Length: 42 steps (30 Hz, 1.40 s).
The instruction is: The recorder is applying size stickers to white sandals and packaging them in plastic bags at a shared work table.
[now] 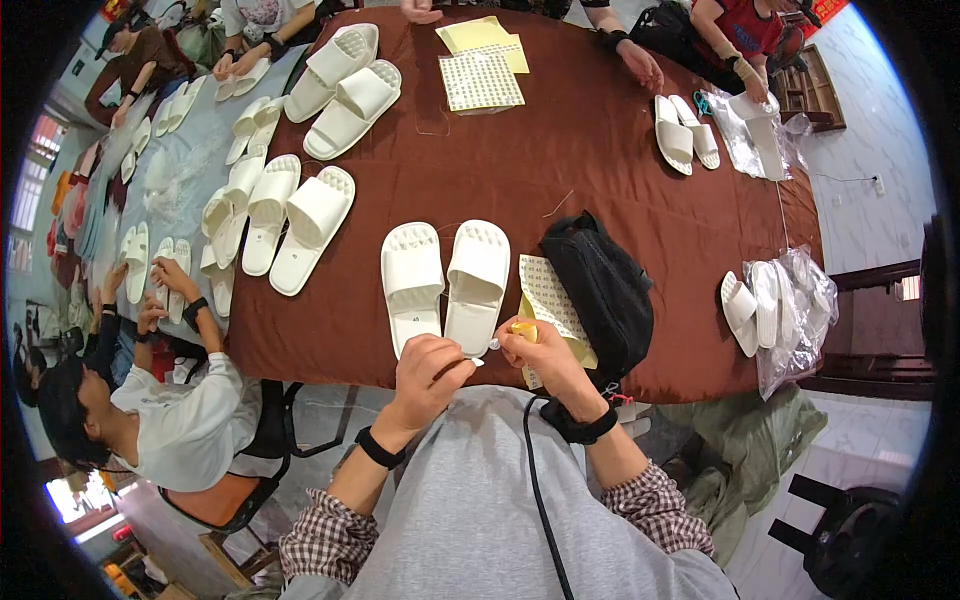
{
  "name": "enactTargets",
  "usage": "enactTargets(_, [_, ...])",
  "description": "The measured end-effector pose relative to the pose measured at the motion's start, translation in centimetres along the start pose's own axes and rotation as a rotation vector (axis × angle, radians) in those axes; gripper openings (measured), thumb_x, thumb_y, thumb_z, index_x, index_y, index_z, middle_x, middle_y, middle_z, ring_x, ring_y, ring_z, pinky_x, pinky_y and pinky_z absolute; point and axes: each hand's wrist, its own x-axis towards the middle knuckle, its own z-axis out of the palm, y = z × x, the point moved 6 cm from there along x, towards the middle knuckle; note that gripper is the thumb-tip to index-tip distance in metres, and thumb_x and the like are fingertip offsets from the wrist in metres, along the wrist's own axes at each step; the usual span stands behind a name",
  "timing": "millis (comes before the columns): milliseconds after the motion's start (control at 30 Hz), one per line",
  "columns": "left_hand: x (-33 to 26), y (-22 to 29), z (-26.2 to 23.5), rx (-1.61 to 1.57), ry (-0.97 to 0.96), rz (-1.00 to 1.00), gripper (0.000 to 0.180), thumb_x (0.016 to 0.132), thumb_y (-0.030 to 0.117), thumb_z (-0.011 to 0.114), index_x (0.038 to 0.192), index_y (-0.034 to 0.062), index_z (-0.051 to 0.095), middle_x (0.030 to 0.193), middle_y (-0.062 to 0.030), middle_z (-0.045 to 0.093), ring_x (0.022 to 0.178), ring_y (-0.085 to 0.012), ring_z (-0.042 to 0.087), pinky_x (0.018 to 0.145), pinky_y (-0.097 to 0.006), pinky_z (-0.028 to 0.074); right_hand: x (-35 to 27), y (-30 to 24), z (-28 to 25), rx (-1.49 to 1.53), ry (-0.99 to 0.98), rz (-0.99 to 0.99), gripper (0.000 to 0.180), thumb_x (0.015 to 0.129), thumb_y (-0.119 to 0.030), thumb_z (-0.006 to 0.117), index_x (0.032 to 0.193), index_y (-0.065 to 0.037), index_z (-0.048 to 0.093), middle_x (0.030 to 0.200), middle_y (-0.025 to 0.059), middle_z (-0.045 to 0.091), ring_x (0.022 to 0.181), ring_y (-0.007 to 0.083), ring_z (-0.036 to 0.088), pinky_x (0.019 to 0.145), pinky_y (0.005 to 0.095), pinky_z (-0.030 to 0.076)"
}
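White foam slide slippers (445, 283), one pair, lie at lower centre of the brown-clothed surface (600, 150), heels toward the person. Left hand (428, 372) curls on the heel end. Right hand (540, 352) fingers pinch a small round sticker; dotted sticker sheet (548, 298) alongside. Judged: sticker not yet applied.

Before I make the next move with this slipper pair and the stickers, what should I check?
1. Slipper pair lies flat, side by side, on the table: ok.
2. Left hand is at the heel of the right slipper: ok; grip cannot tell.
3. Right hand pinches something small and pale in its fingers: ok; what it is, cannot tell.
4. Sticker sheet lies within reach beside the right hand: ok.
5. Black bag lies on part of the sheet: not ok.
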Motion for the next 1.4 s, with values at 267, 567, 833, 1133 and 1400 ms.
enactTargets(267, [-0.1,0.3,-0.7,0.040,0.047,-0.010,0.029,0.068,0.002,0.078,0.094,0.0096,0.065,0.095,-0.0054,0.059,0.088,-0.0252,0.059,0.077,-0.040,0.048,-0.4,0.0,-0.1,-0.079,0.000,-0.019,0.013,0.095,-0.020,0.060,0.093,-0.007,0.062,0.075,-0.0051,0.054,0.067,0.0039,0.049,0.060,0.0198,0.040])
enactTargets(567, [-1.6,-5.2,3.2,-0.358,-0.058,-0.802,0.012,0.084,0.001,0.069,0.094,0.0013,0.063,0.090,-0.0074,0.066,0.084,-0.0198,0.064,0.078,-0.033,0.051,0.2,2.2,-2.1,-0.336,0.058,-0.052,0.017,0.092,-0.020,0.060,0.091,-0.003,0.062,0.072,-0.0012,0.057,0.066,0.0074,0.052,0.059,0.0235,0.042])
enactTargets(833, [-2.8,-10.3,7.5,-0.353,-0.285,-0.923,0.021,0.087,0.003,0.067,0.105,-0.0002,0.057,0.088,-0.0113,0.066,0.080,-0.0206,0.066,0.073,-0.033,0.051,-0.3,3.6,-4.1,-0.641,0.148,-0.152,0.019,0.088,-0.017,0.061,0.090,0.001,0.064,0.080,0.0150,0.066,0.074,0.0259,0.064,0.070,0.0364,0.050])
enactTargets(1133, [-1.2,-10.5,9.8,-0.224,-0.514,-0.697,0.015,0.083,0.004,0.067,0.094,0.0004,0.058,0.092,-0.0157,0.064,0.081,-0.0299,0.064,0.072,-0.038,0.052,-1.9,3.9,-5.4,-0.737,0.198,-0.250,0.016,0.085,-0.014,0.063,0.090,0.001,0.063,0.087,0.0195,0.065,0.082,0.0346,0.064,0.075,0.0398,0.050])
enactTargets(1400, [-1.7,-9.9,9.8,-0.084,-0.529,-0.667,0.015,0.083,0.012,0.068,0.087,0.0016,0.058,0.088,-0.0138,0.056,0.081,-0.0320,0.061,0.072,-0.042,0.050,-2.6,3.7,-9.0,-0.895,0.508,-0.460,0.015,0.085,-0.010,0.065,0.092,0.003,0.059,0.092,0.0205,0.061,0.085,0.0392,0.062,0.075,0.0430,0.050])
